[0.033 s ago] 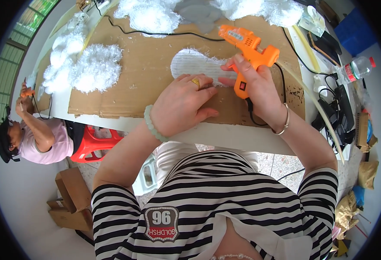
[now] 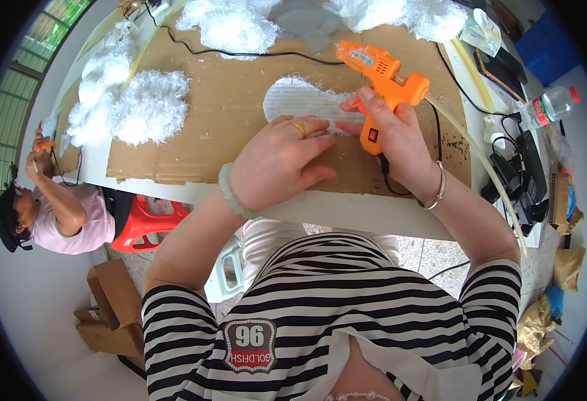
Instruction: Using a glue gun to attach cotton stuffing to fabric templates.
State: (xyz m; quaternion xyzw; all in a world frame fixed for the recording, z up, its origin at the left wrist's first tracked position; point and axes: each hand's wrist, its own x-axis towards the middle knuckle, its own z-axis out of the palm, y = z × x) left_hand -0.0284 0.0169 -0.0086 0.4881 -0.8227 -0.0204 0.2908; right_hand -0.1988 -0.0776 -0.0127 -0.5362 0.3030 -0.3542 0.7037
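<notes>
An orange hot glue gun (image 2: 400, 85) with a pale glue stick (image 2: 470, 137) in its back is gripped by my right hand (image 2: 400, 137). Its nozzle points up and to the left, above the cardboard. A white insole-shaped piece (image 2: 293, 100) with ribbed lines and a fuzzy edge lies on the cardboard, left of the gun. Across its near edge rest the fingers of my left hand (image 2: 280, 160), with the thumb held apart. Those fingertips are partly hidden, and the fingertips of my right hand come close to the piece's right end.
Brown cardboard (image 2: 193, 150) covers much of the white table. Fluffy white pieces (image 2: 150, 107) lie at left and along the back. A black cord (image 2: 266, 53) crosses behind the gun. At right stands a plastic bottle (image 2: 552, 107). Another person (image 2: 66, 210) sits at left beside a red stool (image 2: 148, 224).
</notes>
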